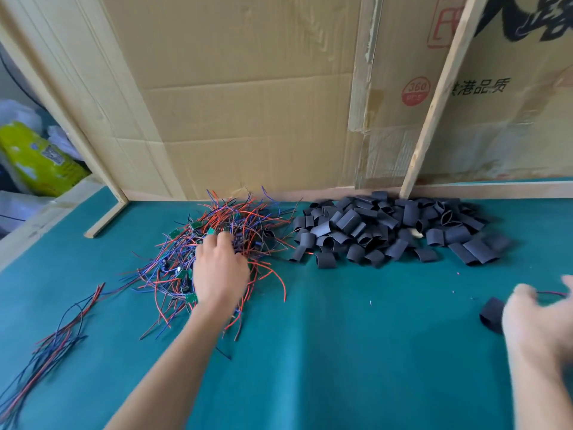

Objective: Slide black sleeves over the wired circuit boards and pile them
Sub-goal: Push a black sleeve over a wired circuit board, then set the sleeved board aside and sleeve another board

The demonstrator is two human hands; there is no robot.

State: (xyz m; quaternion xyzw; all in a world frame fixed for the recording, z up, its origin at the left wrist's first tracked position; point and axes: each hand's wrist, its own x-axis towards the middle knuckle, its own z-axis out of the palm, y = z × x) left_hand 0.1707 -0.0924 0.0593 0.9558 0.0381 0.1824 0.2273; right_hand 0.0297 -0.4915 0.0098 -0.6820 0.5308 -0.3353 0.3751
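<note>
A tangled pile of wired circuit boards (pixel 223 231), small green boards with red, blue and black leads, lies on the green table mat (pixel 341 336) at centre left. My left hand (pixel 220 268) rests on this pile. Its fingers curl down into the wires and the fingertips are hidden. A heap of short black sleeves (pixel 387 231) sits at the back right against the cardboard. My right hand (pixel 539 324) is blurred at the right edge, fingers spread. Beside its thumb lies one black sleeve (pixel 491 313), with a red wire (pixel 552 293) running out behind the fingers.
A loose bundle of red, black and blue wires (pixel 55 336) lies at the left front. Cardboard sheets (pixel 248 103) and a leaning wooden slat (pixel 440 97) wall off the back. A wooden strip (pixel 105 218) bounds the mat's left corner, with bags (pixel 37 159) beyond it.
</note>
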